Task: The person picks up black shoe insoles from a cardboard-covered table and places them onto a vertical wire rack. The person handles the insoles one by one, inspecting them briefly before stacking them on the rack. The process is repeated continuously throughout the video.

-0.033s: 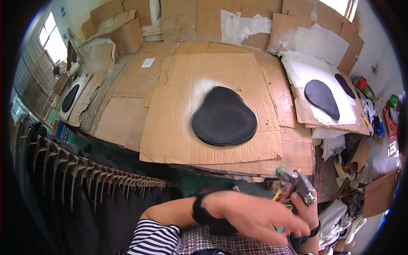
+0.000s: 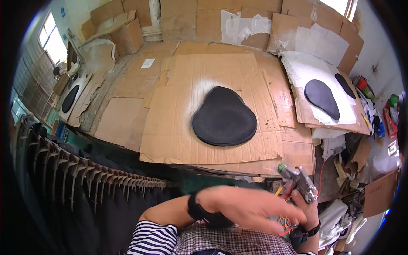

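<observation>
The spray gun (image 2: pixel 297 180) sits clamped in the right hand (image 2: pixel 307 208) at the bench's near edge, its lower part hidden. The left hand (image 2: pixel 250 208), fingers spread and blurred, crosses before it. A black pad (image 2: pixel 224 117) lies on cardboard (image 2: pixel 170 123) beyond.

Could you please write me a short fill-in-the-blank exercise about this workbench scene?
1. The right hand holds a metal ____ gun.
2. The big black pad lies on a sheet of ____.
3. The left hand is blurred and holds ____.
4. The smaller pad on the person's right rests on ____ paper.

Missing words: spray; cardboard; nothing; white
</observation>
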`<control>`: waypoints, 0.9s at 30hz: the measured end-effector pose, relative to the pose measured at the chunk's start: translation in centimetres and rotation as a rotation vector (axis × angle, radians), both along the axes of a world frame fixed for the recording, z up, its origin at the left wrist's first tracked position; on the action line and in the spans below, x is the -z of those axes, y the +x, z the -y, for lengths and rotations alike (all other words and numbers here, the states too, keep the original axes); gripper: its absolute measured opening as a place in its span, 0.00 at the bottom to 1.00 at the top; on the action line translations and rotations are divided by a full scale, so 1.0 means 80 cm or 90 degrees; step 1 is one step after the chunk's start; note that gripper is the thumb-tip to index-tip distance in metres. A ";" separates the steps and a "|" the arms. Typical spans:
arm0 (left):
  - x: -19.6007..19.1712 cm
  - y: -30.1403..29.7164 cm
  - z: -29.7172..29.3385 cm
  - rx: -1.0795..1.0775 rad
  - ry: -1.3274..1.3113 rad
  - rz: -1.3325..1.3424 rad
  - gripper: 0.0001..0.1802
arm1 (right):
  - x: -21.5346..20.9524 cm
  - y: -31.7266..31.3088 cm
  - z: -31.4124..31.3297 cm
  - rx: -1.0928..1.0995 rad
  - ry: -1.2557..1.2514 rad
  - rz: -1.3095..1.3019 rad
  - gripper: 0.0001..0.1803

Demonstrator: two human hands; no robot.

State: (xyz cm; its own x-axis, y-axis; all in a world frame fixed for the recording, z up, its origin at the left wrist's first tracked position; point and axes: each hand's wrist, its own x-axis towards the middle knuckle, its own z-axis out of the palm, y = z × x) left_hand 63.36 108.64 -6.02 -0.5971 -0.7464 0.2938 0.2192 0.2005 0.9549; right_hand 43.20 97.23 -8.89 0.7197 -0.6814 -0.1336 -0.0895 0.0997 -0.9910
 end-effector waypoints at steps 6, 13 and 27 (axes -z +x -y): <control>0.114 0.108 -0.071 -0.433 0.224 -0.018 0.26 | -0.007 -0.008 0.012 0.063 -0.084 -0.040 0.26; 0.229 0.148 -0.159 -0.741 0.437 0.044 0.23 | -0.004 -0.059 0.016 0.059 -0.138 -0.110 0.31; 0.333 0.131 -0.125 -0.751 0.456 0.157 0.27 | -0.004 -0.005 0.001 0.060 -0.017 -0.040 0.28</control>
State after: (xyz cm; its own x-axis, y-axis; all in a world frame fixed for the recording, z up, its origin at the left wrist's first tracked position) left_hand 73.87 118.64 -32.63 0.4992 -0.7795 -0.3783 0.0792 -0.3937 0.9158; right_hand 42.82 97.16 -8.53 0.6428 -0.7498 -0.1570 -0.1425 0.0844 -0.9862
